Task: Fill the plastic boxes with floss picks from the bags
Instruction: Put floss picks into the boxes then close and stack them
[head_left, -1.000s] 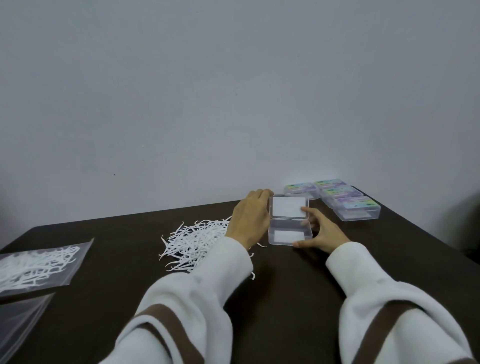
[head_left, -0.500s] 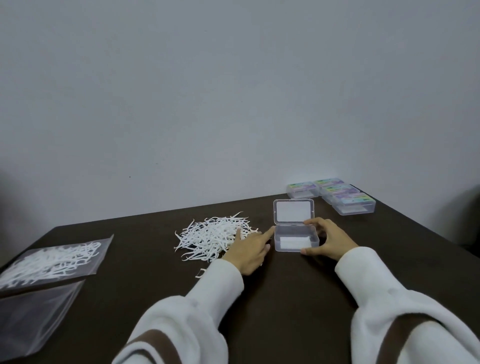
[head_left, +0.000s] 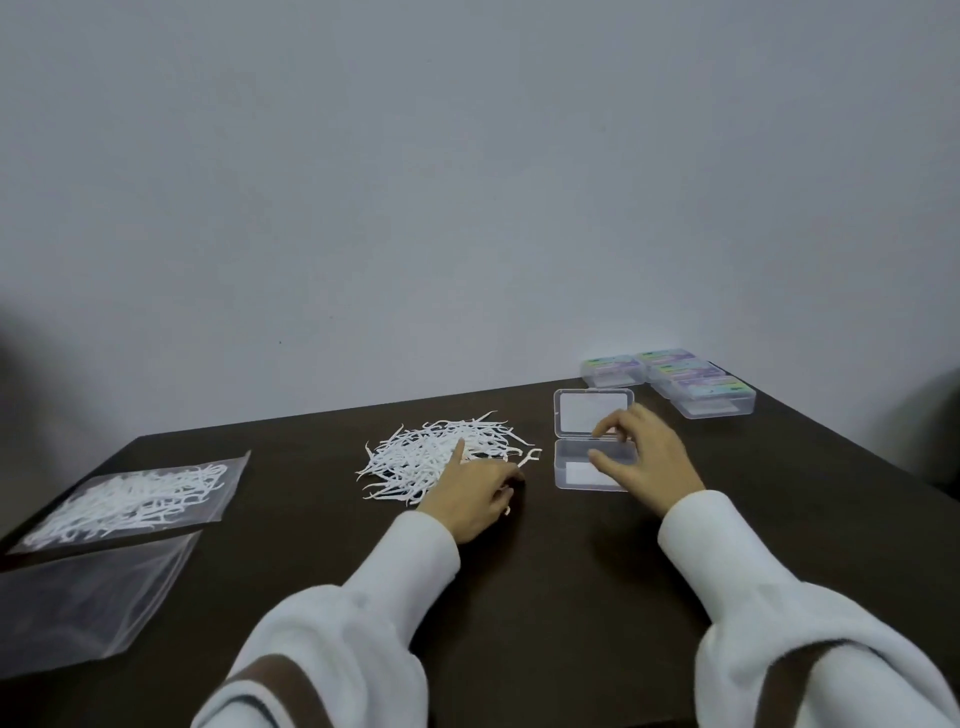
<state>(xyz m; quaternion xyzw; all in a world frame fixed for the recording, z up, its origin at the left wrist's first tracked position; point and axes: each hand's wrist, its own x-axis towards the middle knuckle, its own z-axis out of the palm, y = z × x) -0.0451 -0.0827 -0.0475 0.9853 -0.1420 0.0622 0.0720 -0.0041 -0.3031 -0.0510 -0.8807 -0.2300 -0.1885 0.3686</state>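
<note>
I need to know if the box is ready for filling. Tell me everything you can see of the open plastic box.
The open box is small, rectangular and of clear plastic with rounded corners. Its hinged lid is folded back toward the wall, a white sheet showing through it. The tray holds no picks, only a pale patch. It sits flat on the dark table, right of the pile. The right hand rests on it.

Both arms wear loose white fleece sleeves (head_left: 400, 566), each crossed by a brown band (head_left: 280, 680).
</note>
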